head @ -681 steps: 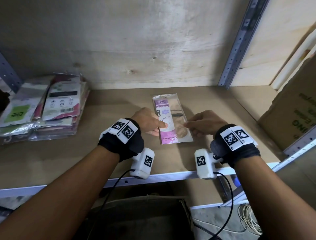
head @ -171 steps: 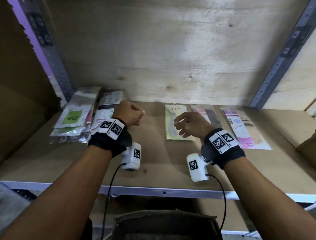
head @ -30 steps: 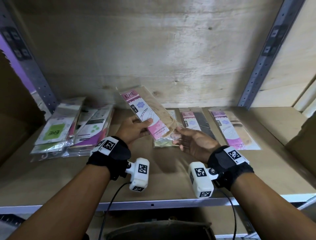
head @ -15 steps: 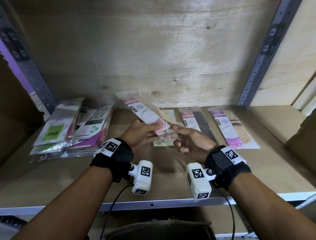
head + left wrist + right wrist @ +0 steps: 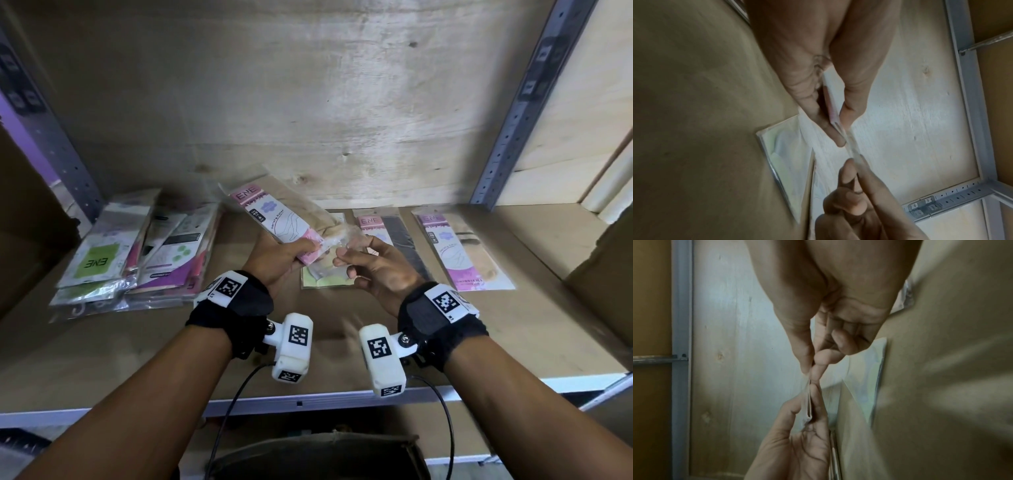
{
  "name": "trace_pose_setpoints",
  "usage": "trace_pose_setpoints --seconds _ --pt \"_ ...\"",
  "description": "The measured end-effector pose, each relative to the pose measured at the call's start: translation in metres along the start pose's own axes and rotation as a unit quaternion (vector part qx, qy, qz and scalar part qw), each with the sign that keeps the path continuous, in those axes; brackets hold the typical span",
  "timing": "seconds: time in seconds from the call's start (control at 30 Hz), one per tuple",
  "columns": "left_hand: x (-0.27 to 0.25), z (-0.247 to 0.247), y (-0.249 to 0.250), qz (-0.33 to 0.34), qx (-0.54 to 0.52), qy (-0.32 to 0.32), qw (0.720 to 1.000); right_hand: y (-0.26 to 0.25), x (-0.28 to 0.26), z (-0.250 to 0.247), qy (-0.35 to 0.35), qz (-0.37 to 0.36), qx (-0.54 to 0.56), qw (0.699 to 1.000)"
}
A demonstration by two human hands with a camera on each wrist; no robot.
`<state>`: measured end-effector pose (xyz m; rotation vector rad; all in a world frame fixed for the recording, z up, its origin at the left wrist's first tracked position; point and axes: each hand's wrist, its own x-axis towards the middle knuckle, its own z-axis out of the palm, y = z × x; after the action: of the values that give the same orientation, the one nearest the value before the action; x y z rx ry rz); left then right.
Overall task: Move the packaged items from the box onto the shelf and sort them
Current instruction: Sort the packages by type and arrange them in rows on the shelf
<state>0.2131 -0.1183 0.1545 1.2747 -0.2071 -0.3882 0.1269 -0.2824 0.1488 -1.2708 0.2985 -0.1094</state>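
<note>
Both hands hold one pink-labelled packet (image 5: 281, 222) above the shelf (image 5: 342, 342), tilted toward 11 o'clock. The left hand (image 5: 274, 263) pinches its near end between thumb and fingers (image 5: 818, 113); the right hand (image 5: 373, 270) pinches the clear corner. A heap of packets (image 5: 137, 253) lies at 9 o'clock; three sorted packets (image 5: 459, 250) lie flat from 12 to 2 o'clock.

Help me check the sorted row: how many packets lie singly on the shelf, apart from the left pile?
3. A green packet lies under the hands, a black-item packet right of it, a beige-item packet rightmost. A fourth packet is held above. The hands may hide more.
</note>
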Motion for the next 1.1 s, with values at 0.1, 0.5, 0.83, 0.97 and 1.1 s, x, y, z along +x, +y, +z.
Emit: trace_pose_setpoints --seconds 0.1,0.5,0.83,0.97,1.1 --pt "-0.001 0.001 0.001 0.002 -0.008 0.003 1.000 0.001 0.001 -0.001 -0.002 0.008 0.003 1.000" --pt "-0.005 -0.002 0.004 -0.027 0.044 -0.055 0.997 0.001 0.002 -0.004 0.008 0.043 -0.044 0.998" --pt "-0.011 0.000 0.008 -0.016 0.094 -0.083 0.992 -0.011 -0.004 -0.002 0.008 0.105 0.139 0.985" --pt "-0.012 -0.003 0.010 -0.033 0.129 -0.102 0.986 -0.014 -0.004 -0.006 0.004 0.142 0.142 0.980" --pt "-0.014 -0.007 0.013 -0.071 0.133 -0.146 0.978 -0.016 -0.004 -0.009 -0.008 0.137 0.051 0.989"
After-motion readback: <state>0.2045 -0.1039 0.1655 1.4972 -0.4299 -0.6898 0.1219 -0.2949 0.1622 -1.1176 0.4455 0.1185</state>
